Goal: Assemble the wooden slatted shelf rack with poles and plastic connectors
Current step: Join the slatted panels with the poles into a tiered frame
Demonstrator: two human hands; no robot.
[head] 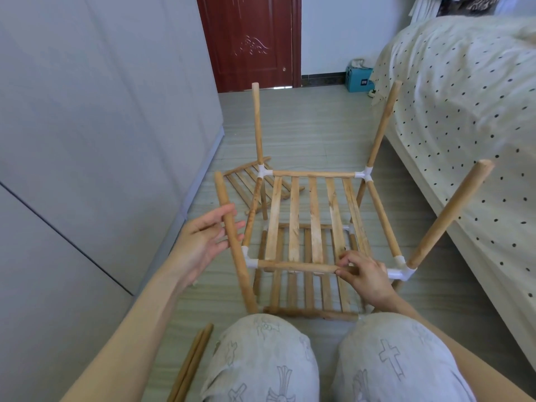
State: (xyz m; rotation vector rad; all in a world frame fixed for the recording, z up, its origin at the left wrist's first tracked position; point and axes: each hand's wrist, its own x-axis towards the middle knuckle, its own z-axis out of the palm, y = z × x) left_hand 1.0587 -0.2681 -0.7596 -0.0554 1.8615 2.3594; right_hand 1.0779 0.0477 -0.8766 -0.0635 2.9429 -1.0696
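The wooden rack [310,216] stands on the floor in front of my knees, with two slatted tiers joined by white plastic connectors [401,271]. Four poles rise from the upper tier's corners. My left hand [203,242] is spread with straight fingers against the near-left pole [229,227]. My right hand [367,274] pinches the near front rail [295,266] of the upper tier close to its right end. The near-right pole [452,213] leans out toward the bed.
A spare slatted panel [246,181] lies on the floor behind the rack's left corner. Two loose poles [191,367] lie by my left knee. A wardrobe wall runs along the left, a bed [464,111] along the right. A teal box [358,78] sits near the door.
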